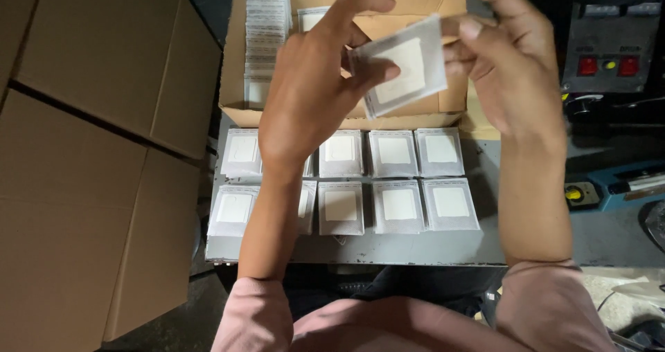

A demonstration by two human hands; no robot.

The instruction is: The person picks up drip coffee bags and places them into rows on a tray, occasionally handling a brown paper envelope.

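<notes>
Both hands — left hand [305, 96], right hand [509, 68] — pinch one clear pouch [405, 65]. Two rows of pouches [395, 179] laid out on the tray [360, 251]; a stack [267, 33] remains in the carton [239, 110].

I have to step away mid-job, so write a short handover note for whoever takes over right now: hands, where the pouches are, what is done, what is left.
Left hand and right hand: both raised over the open cardboard box, pinching one clear pouch with a white square pad between the fingers.
Done: two rows of the same pouches lie flat on the grey tray; the left forearm hides part of both rows.
Left: the held pouch is not yet set down, and a stack of pouches stands in the box.
</notes>
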